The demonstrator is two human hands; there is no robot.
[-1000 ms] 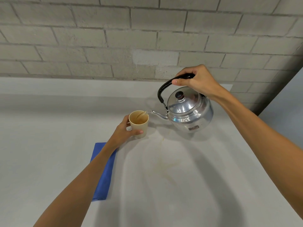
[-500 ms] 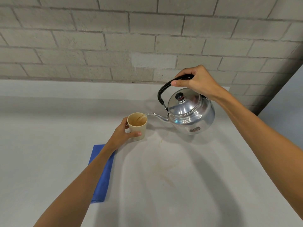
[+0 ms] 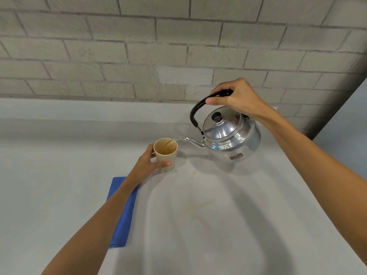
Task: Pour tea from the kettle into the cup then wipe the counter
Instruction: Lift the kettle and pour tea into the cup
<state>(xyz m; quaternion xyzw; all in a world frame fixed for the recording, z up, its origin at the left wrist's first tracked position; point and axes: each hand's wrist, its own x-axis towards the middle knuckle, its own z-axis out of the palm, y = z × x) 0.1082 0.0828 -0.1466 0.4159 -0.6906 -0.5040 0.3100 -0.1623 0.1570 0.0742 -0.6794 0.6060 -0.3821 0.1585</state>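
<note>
A shiny metal kettle (image 3: pixel 231 139) hangs tilted above the grey counter (image 3: pixel 59 175), its spout over the rim of a beige cup (image 3: pixel 165 154). My right hand (image 3: pixel 238 98) grips the kettle's black handle from above. A thin stream of tea runs from the spout into the cup, which holds brown liquid. My left hand (image 3: pixel 146 165) wraps the cup's left side while the cup stands on the counter. A folded blue cloth (image 3: pixel 124 213) lies flat on the counter, partly hidden under my left forearm.
Faint brownish tea stains (image 3: pixel 198 207) mark the counter in front of the cup and kettle. A grey brick wall (image 3: pixel 139 56) runs along the back of the counter. The counter's right edge (image 3: pixel 325 175) slants under my right forearm.
The pouring goes on with the kettle and cup in almost the same pose. The view has shifted slightly, so both sit a little higher in the picture.
</note>
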